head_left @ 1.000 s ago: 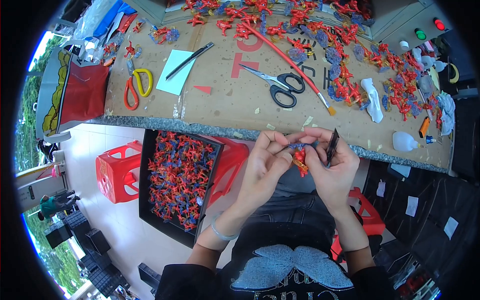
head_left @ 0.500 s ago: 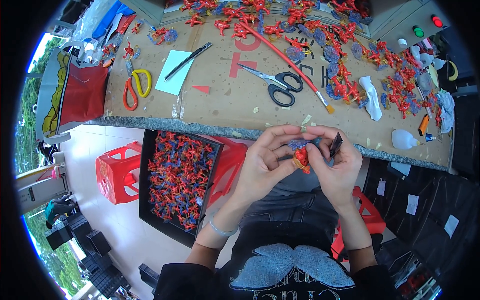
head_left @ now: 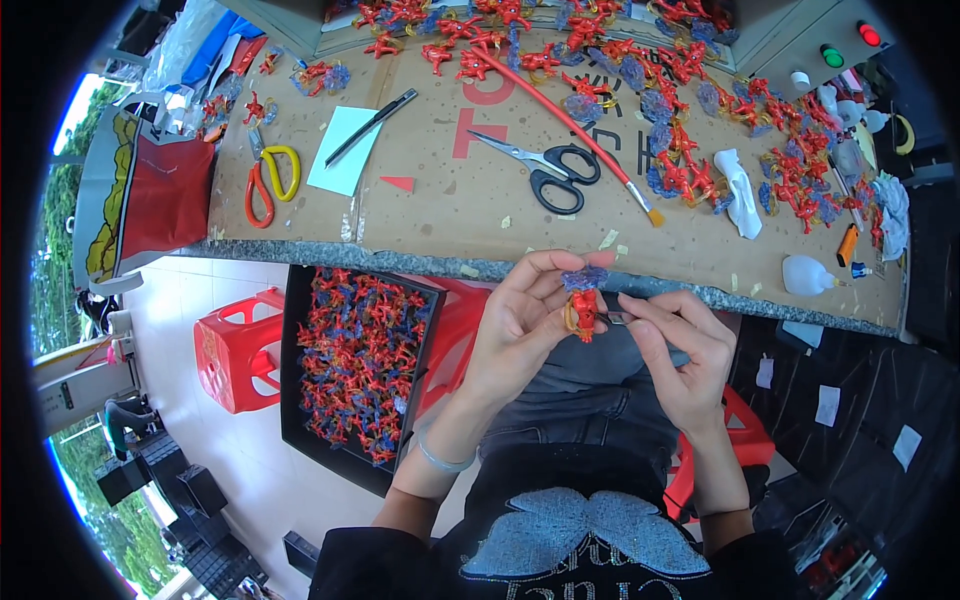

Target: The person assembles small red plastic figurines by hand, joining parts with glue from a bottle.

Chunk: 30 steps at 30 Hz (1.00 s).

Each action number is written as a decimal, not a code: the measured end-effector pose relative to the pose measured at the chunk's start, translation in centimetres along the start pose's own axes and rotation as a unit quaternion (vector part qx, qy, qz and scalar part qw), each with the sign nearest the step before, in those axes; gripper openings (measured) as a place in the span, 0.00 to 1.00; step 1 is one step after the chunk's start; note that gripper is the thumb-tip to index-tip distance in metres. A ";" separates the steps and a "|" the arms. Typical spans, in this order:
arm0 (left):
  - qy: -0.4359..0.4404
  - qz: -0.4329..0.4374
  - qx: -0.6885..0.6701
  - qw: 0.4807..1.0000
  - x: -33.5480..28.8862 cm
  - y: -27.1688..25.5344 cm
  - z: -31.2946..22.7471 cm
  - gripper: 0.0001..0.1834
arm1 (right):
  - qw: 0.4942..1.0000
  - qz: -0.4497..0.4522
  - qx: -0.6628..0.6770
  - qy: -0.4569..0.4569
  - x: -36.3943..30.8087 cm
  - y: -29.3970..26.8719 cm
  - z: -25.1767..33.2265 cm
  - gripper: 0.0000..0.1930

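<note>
My left hand is closed around a small red toy figure with a translucent purple-blue piece at its top and yellowish clear parts at its side. It hangs upright just off the table's front edge, above my lap. My right hand pinches a thin, blade-like tool, whose tip reaches the figure's right side. Most of that tool is hidden by the fingers, so its exact kind cannot be made out.
Cardboard covers the table. On it lie black-handled scissors, a red brush, a dark craft knife, yellow-and-red-handled scissors, a squeeze bottle and many similar figures. A black tray of figures stands below left.
My right hand has drawn back from the figure, turned over, and brought the thin tool's tip to it. The figure now stands more upright in my left hand, slightly further left.
</note>
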<state>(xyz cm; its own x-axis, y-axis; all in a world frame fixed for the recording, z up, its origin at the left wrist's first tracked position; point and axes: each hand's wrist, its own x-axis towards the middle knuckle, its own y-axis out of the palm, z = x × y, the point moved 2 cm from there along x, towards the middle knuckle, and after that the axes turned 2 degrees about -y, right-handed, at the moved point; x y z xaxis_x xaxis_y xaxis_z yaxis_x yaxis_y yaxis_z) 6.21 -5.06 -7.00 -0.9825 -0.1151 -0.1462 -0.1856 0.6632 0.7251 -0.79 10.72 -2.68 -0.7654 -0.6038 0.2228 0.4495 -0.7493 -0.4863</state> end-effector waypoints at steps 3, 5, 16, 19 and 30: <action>-0.003 -0.003 -0.014 1.000 0.0 0.1 0.0 0.22 | 1.000 -0.019 -0.019 0.009 0.0 0.1 -0.1 0.11; 0.002 -0.001 -0.020 1.000 0.0 0.1 0.1 0.22 | 0.999 -0.018 -0.032 0.014 0.1 0.1 0.1 0.11; -0.035 0.009 -0.087 0.996 -0.1 0.2 0.1 0.23 | 1.000 -0.012 -0.022 0.007 0.2 0.0 -0.2 0.11; -0.040 0.039 -0.120 0.991 -0.2 -0.2 0.3 0.25 | 1.000 -0.004 -0.022 0.000 0.3 -0.1 -0.2 0.11; -0.081 0.040 -0.156 0.984 -0.2 0.4 0.2 0.28 | 1.000 -0.004 -0.029 -0.008 0.5 -0.4 0.1 0.12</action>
<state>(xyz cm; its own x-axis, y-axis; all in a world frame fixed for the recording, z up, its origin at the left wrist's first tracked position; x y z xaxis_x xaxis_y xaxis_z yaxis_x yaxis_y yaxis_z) 6.34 -4.66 -6.82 -0.9837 0.0650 -0.1676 -0.1277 0.4035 0.9060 -1.29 10.69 -2.34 -0.7616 -0.6019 0.2400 0.4149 -0.7374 -0.5330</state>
